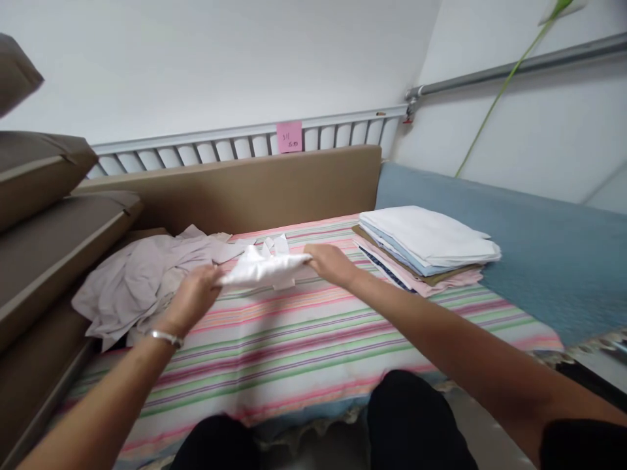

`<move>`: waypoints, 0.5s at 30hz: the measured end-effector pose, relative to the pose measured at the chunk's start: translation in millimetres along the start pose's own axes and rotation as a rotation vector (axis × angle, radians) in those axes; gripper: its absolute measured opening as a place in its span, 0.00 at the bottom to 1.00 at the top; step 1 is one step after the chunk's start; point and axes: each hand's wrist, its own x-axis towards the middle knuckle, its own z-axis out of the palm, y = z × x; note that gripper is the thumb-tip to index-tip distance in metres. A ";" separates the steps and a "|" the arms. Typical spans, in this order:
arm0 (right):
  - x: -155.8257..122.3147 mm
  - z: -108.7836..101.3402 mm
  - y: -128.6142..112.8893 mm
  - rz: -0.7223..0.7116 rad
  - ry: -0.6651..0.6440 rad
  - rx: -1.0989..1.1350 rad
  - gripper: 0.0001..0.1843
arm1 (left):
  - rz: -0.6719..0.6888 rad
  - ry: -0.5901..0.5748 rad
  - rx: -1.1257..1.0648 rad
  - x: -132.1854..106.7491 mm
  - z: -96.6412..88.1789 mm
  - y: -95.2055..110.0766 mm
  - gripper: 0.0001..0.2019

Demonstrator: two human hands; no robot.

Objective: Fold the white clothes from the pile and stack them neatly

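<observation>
My left hand (pixel 193 297) and my right hand (pixel 330 262) each grip one end of a white cloth (pixel 262 269), which is bunched and stretched between them just above the striped sheet (pixel 294 339). Both hands are closed on the fabric. A silver bracelet (pixel 165 337) circles my left wrist. Just left of my left hand lies a crumpled pale mauve garment (pixel 137 281). To the right of my right hand sits a pile of folded clothes (pixel 424 248) with a white piece on top.
Brown cushions (pixel 44 222) are stacked at the left. A tan board (pixel 255 186) stands behind the sheet, with a white radiator and pink note (pixel 289 137) above. A blue blanket (pixel 529 248) covers the right side. My dark-trousered knees (pixel 411 424) are at the bottom.
</observation>
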 end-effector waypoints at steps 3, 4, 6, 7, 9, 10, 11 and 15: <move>-55.5 46.8 -10.0 -0.095 -0.057 -0.038 0.09 | 0.216 -0.070 0.045 -56.1 44.1 12.9 0.10; -75.0 64.6 -13.5 -0.127 -0.100 -0.044 0.09 | 0.263 -0.144 0.045 -74.8 61.8 16.8 0.11; -109.7 96.2 -20.1 -0.178 -0.177 -0.039 0.09 | 0.325 -0.294 0.045 -105.5 92.9 23.8 0.13; -123.3 107.9 -22.8 -0.187 -0.195 -0.033 0.09 | 0.338 -0.358 0.050 -115.9 104.0 26.8 0.15; -141.2 120.7 -26.7 -0.184 -0.207 -0.021 0.09 | 0.339 -0.451 0.060 -126.9 115.4 31.5 0.18; -145.8 121.9 -28.0 -0.182 -0.213 -0.010 0.09 | 0.326 -0.485 0.059 -128.6 116.1 33.2 0.19; -148.1 120.3 -28.9 -0.182 -0.225 0.004 0.09 | 0.308 -0.515 0.048 -129.0 114.1 34.5 0.20; -144.0 96.2 -27.9 -0.174 -0.320 0.119 0.07 | 0.162 -0.584 -0.142 -130.3 94.5 33.2 0.21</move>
